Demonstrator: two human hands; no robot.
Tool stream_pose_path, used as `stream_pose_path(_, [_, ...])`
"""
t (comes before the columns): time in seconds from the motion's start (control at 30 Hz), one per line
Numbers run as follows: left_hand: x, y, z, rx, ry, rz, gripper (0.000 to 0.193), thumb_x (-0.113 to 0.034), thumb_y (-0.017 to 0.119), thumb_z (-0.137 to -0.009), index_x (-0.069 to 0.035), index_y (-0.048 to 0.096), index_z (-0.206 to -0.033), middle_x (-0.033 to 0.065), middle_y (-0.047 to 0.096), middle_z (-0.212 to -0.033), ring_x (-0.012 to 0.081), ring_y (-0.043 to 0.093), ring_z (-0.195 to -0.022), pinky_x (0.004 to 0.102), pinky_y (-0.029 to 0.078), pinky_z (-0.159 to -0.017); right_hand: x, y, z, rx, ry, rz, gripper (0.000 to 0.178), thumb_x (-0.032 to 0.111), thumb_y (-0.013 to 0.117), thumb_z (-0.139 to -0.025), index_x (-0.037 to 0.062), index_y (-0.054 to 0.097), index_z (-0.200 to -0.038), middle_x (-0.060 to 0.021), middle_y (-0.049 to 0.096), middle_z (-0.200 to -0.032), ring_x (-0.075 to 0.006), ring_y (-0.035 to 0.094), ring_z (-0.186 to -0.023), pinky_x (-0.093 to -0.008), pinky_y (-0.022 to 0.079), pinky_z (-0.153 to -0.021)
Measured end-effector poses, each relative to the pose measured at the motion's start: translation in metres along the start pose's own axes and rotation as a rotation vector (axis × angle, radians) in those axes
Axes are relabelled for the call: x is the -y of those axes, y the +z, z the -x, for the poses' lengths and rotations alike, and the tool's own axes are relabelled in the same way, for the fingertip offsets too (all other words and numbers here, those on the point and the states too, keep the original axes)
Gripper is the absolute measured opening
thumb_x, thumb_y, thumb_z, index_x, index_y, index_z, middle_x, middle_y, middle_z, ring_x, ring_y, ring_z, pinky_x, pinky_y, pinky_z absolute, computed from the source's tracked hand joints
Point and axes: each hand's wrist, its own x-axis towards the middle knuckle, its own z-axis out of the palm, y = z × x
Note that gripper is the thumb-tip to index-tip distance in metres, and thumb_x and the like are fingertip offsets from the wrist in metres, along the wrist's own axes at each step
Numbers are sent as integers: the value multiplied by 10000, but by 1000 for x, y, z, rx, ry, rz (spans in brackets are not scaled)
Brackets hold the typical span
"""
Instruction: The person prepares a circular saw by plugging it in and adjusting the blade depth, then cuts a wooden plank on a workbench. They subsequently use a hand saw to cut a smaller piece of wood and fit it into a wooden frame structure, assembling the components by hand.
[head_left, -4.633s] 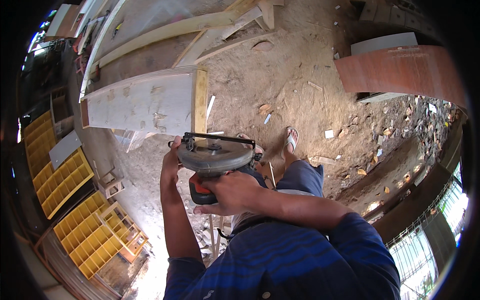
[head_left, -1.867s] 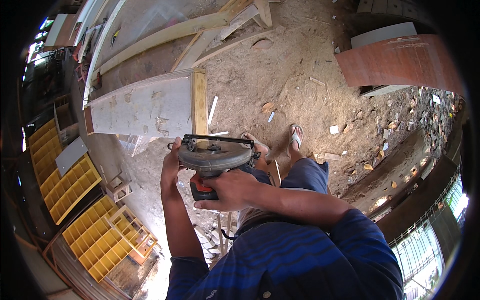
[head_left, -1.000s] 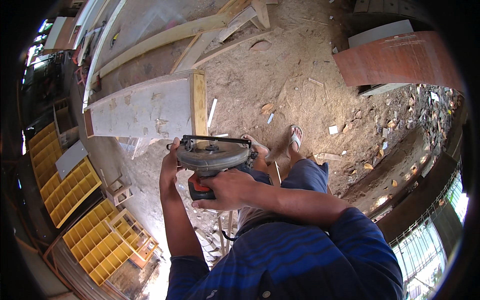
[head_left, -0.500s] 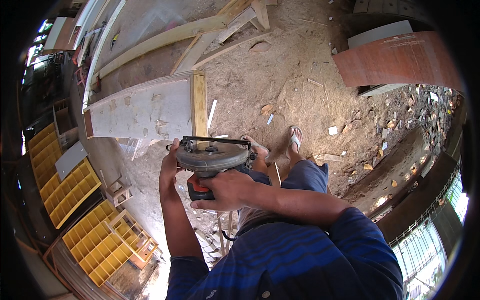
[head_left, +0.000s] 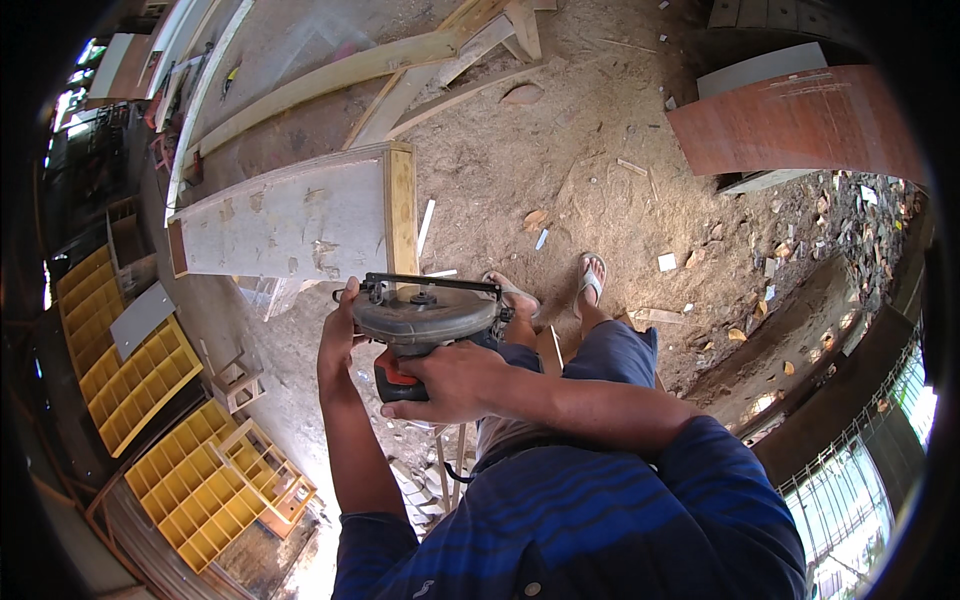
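I hold a circular saw point(head_left: 425, 315) in front of my body, its round dark guard and long black base plate facing away from me. My right hand point(head_left: 455, 380) wraps round its rear handle, close to a red and black part. At the saw's left end, my left hand point(head_left: 340, 325) is closed on the front of the tool, with its fingers partly hidden behind it. Just beyond the saw lies a wood-framed grey panel point(head_left: 290, 215), its pale wooden end point(head_left: 401, 210) close to the base plate. Whether they touch I cannot tell.
Long timber beams point(head_left: 330, 85) lie behind the panel. Yellow compartment shelves point(head_left: 180, 485) stand at the left, near a small wooden stool point(head_left: 238, 385). A reddish-brown board point(head_left: 790, 120) lies far right. My sandalled feet point(head_left: 590, 280) stand on dusty ground with scattered scraps.
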Motion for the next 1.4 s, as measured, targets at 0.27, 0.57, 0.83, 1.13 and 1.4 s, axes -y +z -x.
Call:
stream_pose_path(0.27, [-1, -2, -2, -15, -13, 1, 854, -865, 528, -882, -84, 767, -1135, 67, 771, -987, 186, 697, -903, 339, 507, -811, 2, 0, -3, -2, 2, 1, 856, 816, 449, -948, 83, 678, -1327, -230, 744, -1128, -411, 710, -1114, -505, 545, -1003])
stream_pose_path(0.57, [3, -8, -7, -9, -12, 17, 837, -862, 532, -883, -97, 763, -1132, 52, 761, -983, 170, 682, -886, 332, 498, -799, 10, -9, -5, 54, 41, -10, 820, 781, 477, -953, 72, 684, -1309, -213, 736, -1195, -397, 690, -1173, -500, 530, -1039])
stream_pose_path(0.83, [14, -19, -22, 4, -38, 14, 847, -861, 524, -887, -98, 741, -1181, 46, 752, -1031, 162, 663, -916, 342, 482, -816, 5, -3, -13, 40, 28, -25, 812, 780, 493, -944, 83, 683, -1316, -215, 735, -1201, -395, 689, -1178, -501, 529, -1036])
stream_pose_path(1.13, [33, -32, -47, 69, -34, 60, 865, -838, 514, -907, -85, 713, -1283, 86, 751, -1148, 206, 675, -1046, 384, 504, -909, 0, 7, -23, 13, -11, -40, 814, 789, 495, -943, 101, 646, -1352, -227, 737, -1150, -421, 698, -1131, -503, 540, -1008])
stream_pose_path(1.4, [30, -36, -48, 32, -27, 66, 867, -831, 528, -904, -65, 717, -1264, 97, 753, -1133, 213, 685, -1037, 387, 515, -884, 5, 1, -29, 39, 15, -43, 814, 771, 511, -941, 77, 677, -1334, -213, 736, -1206, -398, 680, -1200, -490, 521, -1050])
